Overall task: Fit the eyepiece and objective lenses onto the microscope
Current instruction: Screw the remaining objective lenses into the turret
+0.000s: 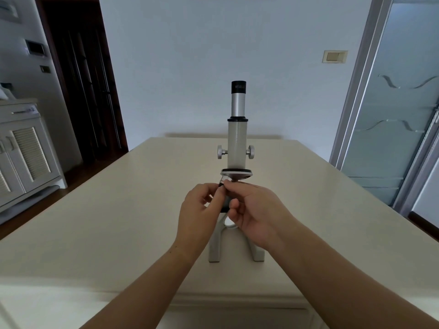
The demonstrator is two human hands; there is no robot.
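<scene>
Both hands meet under the tube of the microscope (238,143), seen from the head camera. My left hand (202,210) has its fingers curled, and it pinches the small objective lens (222,181) between thumb and forefinger. My right hand (256,214), also curled, helps to hold the same lens with its forefinger tip, while its thumb lies lower, in front of a dark part. The lens is tilted and touches the underside of the nosepiece (240,173); how deep it sits in its hole, I cannot tell. The eyepiece (238,87) is already on top of the tube.

I think the main risk is a crooked start. If the lens goes in at a wrong angle, the thread can jam or be damaged. The lens is small and smooth, so it can also slip from the fingers and fall on the mirror (230,222) or on the desk (118,210). A strong push to one side could shift the stand, because no hand holds the base (213,248).

The two focus knobs (222,151) are near but not in the way. Only the hands themselves hide the joint from the camera. A cabinet (26,153), a wall switch (335,56) and a glass door (392,115) are well apart from the work.
</scene>
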